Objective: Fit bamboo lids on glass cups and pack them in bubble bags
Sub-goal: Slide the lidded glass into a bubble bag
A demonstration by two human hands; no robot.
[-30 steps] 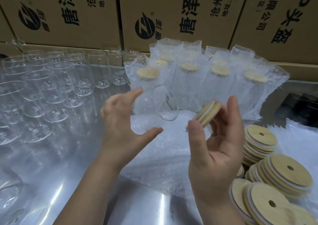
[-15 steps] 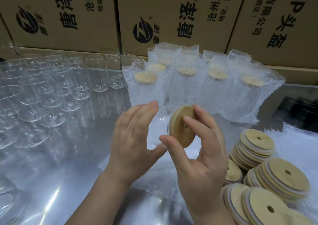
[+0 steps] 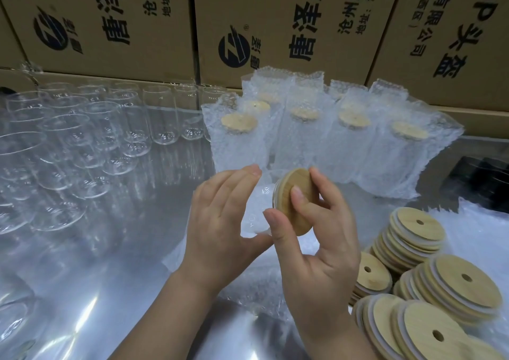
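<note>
The left hand (image 3: pixel 220 222) grips the tipped glass cup (image 3: pixel 260 198); the right hand (image 3: pixel 316 249) pinches the bamboo lid (image 3: pixel 296 200) at its mouth, apparently half seated. Pressure should go on squarely, evenly all round.

Backed by a wall of brown cardboard cartons (image 3: pixel 110 23), packed side by side, no gaps. Printed all over with big black Chinese characters plus a round black logo (image 3: pixel 234 49). Stacked on a lower row of cartons (image 3: pixel 484 120), just peeking out underneath. Fronted by a shiny metal tabletop (image 3: pixel 124 290), pretty much mirror-like, streaked with bright white glare. Can't really make out the dark black thing (image 3: pixel 482 178) at the far right edge.
</note>
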